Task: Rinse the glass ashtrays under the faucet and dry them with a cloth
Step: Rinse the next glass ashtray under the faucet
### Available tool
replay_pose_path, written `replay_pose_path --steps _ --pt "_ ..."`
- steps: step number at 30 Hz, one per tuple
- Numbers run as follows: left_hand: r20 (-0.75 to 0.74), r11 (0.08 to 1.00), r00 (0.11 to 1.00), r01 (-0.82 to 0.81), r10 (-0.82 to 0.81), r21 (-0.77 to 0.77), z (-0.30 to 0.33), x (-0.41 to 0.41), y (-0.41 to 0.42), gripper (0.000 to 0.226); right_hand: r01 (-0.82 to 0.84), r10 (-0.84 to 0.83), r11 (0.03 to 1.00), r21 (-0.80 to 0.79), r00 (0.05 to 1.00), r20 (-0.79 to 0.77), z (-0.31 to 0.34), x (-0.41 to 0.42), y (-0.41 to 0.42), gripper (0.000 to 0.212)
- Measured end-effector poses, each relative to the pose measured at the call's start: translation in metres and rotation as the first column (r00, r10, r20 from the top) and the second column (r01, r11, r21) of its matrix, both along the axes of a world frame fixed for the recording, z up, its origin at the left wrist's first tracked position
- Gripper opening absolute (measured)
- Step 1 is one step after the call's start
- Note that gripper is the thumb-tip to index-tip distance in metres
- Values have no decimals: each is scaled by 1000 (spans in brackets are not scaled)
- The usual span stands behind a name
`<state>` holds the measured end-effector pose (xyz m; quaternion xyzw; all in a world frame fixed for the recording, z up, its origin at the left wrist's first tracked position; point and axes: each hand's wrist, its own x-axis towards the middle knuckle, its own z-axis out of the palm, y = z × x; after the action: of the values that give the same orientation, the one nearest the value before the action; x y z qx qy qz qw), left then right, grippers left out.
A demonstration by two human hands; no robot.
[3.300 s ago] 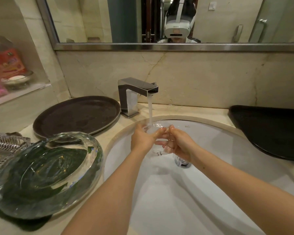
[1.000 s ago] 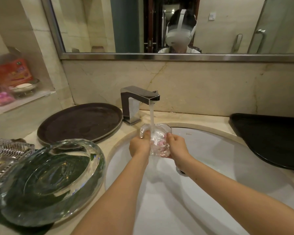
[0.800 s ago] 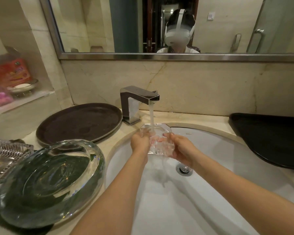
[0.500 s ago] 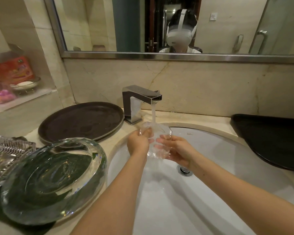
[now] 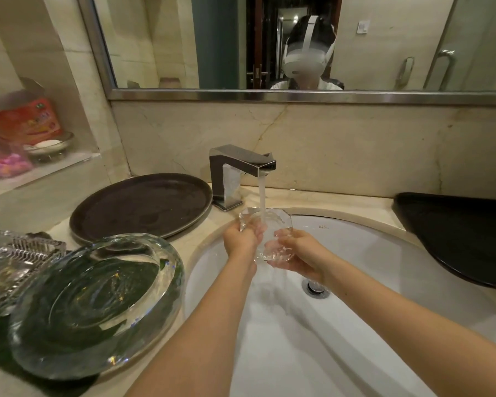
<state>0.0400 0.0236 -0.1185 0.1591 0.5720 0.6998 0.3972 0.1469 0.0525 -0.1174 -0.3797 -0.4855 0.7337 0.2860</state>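
I see both forearms reaching forward over a white sink. The left hand curls its fingers round the left edge of a small clear glass ashtray, and the right hand cups it from below and from the right, fingers bent round the glass. The ashtray sits directly under the chrome faucet, whose stream of water falls onto it. It is tilted, far rim raised toward the faucet; through the water and glare I cannot tell its long axis. The pale stone surface wraps round the basin. On it to the left lie a round dark tray, a large round glass ashtray resting on a dark green cloth, and a ribbed square glass ashtray just beside it. A black tray sits at the right. A mirror hangs above the marble backsplash, and a wall niche at the left holds a red box.
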Motion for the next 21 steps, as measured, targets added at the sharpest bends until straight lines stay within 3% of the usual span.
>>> replay_pose_path --steps 5,9,11,13,16,18,21 --pt "101 991 988 112 -120 80 2 0 1 34 115 -114 993 18 993 -28 -5 -1 -1 38" --pt "178 972 969 138 -173 193 5 1 -4 42 209 -217 974 -88 971 -100 -11 -6 -6 12" --pt "201 964 961 144 -190 225 5 -1 -5 56 154 -177 975 -158 974 -143 -11 -7 -9 17" --pt "216 962 956 151 -200 226 4 -3 -5 57 144 -162 980 -139 978 -128 -10 -8 -9 10" --pt "106 973 978 163 -181 161 8 0 -7 36 233 -234 972 -23 971 -57 -10 -7 -6 27" --pt "-35 991 994 105 -103 86 6 1 -7 28 291 -301 947 137 952 55 -10 -3 -2 38" --pt "-253 1000 967 19 -24 -19 -1 3 -6 24 384 -431 877 289 895 118 -7 5 8 38"
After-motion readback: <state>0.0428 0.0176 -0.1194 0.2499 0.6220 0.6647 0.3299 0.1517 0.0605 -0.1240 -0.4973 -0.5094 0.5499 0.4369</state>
